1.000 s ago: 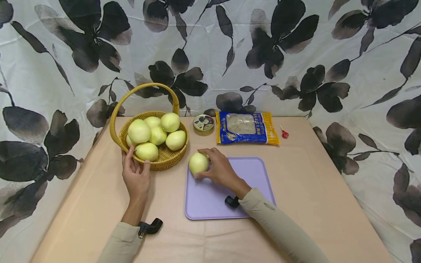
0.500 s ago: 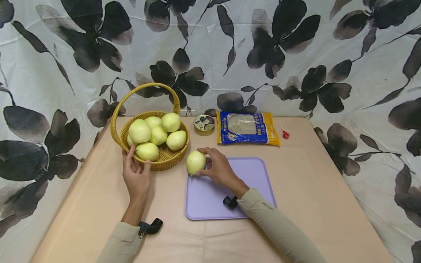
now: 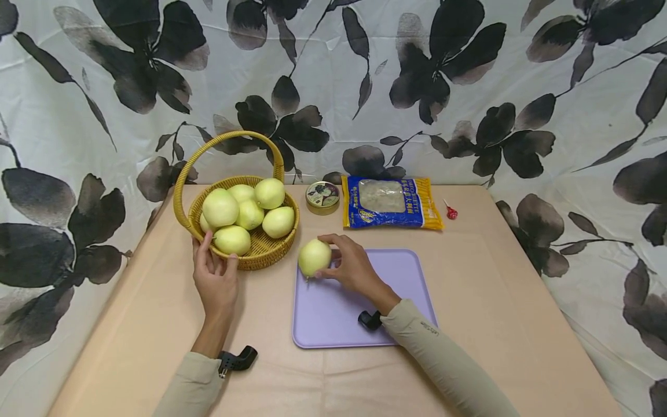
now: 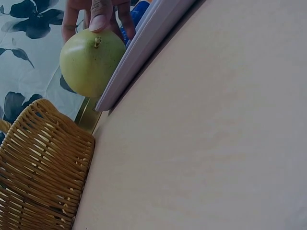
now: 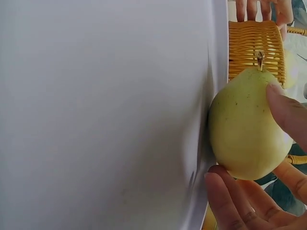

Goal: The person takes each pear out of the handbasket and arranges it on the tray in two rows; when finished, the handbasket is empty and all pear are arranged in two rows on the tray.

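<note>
In the head view my right hand [image 3: 354, 266] holds a pale green-yellow pear [image 3: 314, 258] at the far left corner of a lilac tray [image 3: 359, 324]. Thumb and fingers curve round the pear, whose stem points toward me. The right wrist view shows the pear [image 5: 249, 124] close against the tray's raised rim; whether its weight rests there I cannot tell. At the near left side of a yellow wicker basket [image 3: 271, 255], my left hand [image 3: 217, 284] grips the rim and wall. Several pears [image 3: 250, 215] are piled inside the basket.
Behind the tray lie a round tin [image 3: 322, 198], a blue and yellow food packet [image 3: 391, 202] and a red lollipop [image 3: 451, 214]. The basket's tall handle [image 3: 229, 136] arches up at the left. A floral cloth [image 3: 333, 75] hangs behind the table [image 3: 500, 301].
My right hand shifted the pear slightly left, then back right, turning it so its stem shows toward me. My left hand and the basket have stayed in place.
</note>
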`<state>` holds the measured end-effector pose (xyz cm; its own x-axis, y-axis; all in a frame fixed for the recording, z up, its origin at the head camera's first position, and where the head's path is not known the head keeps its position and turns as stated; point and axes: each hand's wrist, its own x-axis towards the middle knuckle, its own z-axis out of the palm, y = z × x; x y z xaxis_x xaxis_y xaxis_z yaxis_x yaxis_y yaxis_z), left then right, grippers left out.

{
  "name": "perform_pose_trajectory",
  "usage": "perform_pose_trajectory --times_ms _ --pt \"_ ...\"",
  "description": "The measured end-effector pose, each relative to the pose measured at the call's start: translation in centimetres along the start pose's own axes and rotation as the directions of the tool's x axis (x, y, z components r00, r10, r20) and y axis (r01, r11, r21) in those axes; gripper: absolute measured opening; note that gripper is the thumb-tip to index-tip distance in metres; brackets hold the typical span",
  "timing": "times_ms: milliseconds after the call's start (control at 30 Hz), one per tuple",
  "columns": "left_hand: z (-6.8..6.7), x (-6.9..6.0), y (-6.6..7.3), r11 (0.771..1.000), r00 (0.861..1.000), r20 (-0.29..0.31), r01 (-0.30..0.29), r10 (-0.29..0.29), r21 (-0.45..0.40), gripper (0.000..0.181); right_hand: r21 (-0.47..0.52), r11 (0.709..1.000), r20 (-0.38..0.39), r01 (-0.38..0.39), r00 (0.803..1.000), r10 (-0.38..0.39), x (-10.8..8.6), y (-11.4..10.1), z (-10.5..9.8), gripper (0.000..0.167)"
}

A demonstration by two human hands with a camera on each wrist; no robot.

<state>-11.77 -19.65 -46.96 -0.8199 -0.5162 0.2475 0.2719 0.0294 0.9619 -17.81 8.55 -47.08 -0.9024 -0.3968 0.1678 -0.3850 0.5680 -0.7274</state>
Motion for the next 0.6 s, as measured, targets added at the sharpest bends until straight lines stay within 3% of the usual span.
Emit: perform_pose_trajectory --times_ms 333,600 --pt "-0.4 0.9 -2.3 1.000 1.000 -0.003 -0.005 0.005 0.024 0.073 -0.049 0.999 -0.020 -0.011 1.000 0.010 -0.2 0.4 -0.4 0.083" --pt "-0.3 0.3 -0.8 1.000 1.000 0.002 0.005 -0.005 0.013 0.072 0.067 0.997 0.017 0.025 1.000 -0.026 0.6 0.2 0.5 0.083"
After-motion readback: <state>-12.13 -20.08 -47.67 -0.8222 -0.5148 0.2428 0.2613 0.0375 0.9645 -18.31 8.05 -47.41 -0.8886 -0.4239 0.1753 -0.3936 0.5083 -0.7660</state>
